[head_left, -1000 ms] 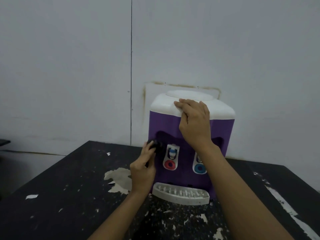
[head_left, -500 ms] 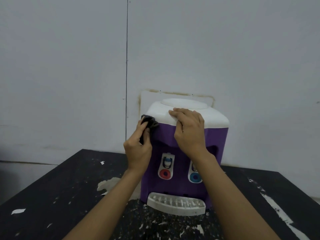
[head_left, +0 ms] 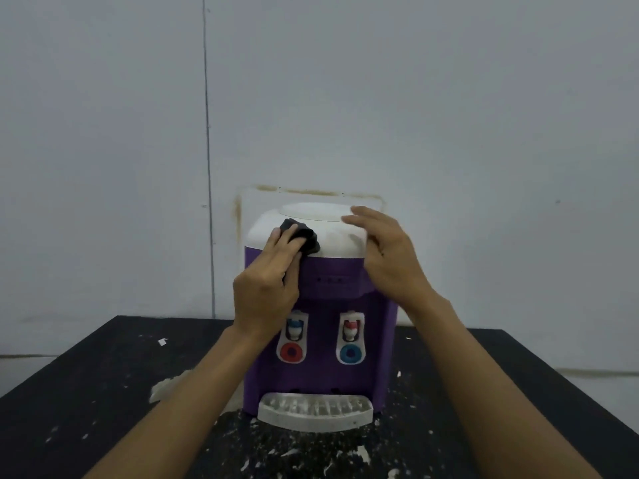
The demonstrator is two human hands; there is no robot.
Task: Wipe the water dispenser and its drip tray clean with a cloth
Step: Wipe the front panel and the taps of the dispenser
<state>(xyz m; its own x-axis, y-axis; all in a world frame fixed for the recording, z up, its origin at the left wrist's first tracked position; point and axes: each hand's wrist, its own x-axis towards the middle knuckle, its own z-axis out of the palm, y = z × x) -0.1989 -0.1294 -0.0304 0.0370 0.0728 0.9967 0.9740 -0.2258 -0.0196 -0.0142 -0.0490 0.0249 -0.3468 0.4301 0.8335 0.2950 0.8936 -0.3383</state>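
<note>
Left hand (head_left: 266,288) is gripping the dark cloth (head_left: 301,239), fingers curled over it and held close together. It's pressing the wad onto the front-left of the white top (head_left: 332,242) of the water dispenser (head_left: 321,378). Half a second ago the cloth was sitting at the top's left corner edge. A second ago it was down in the recess by the left tap. So it has been travelling up and is now sitting further in along the top's front slope.

Right hand (head_left: 387,261) is no longer lying flat on the front-centre of the top. It's sitting over the top's right shoulder, fingers straight and close together, fingertips reaching toward the raised disc at the back. Can't tell if the palm is actually bearing on the plastic or just hovering.

With the hands apart, the purple panel under the top is now showing between them. Both taps are showing too: red button (head_left: 292,352) left, blue button (head_left: 349,354) right. Earlier the right forearm was covering part of that.

Dispenser is standing upright on the black, paint-flecked table (head_left: 86,392), back near the grey wall (head_left: 449,98). Drip tray (head_left: 314,411) is sitting at the foot of the front face, neither hand touching it, same spot on the unit as before.
</note>
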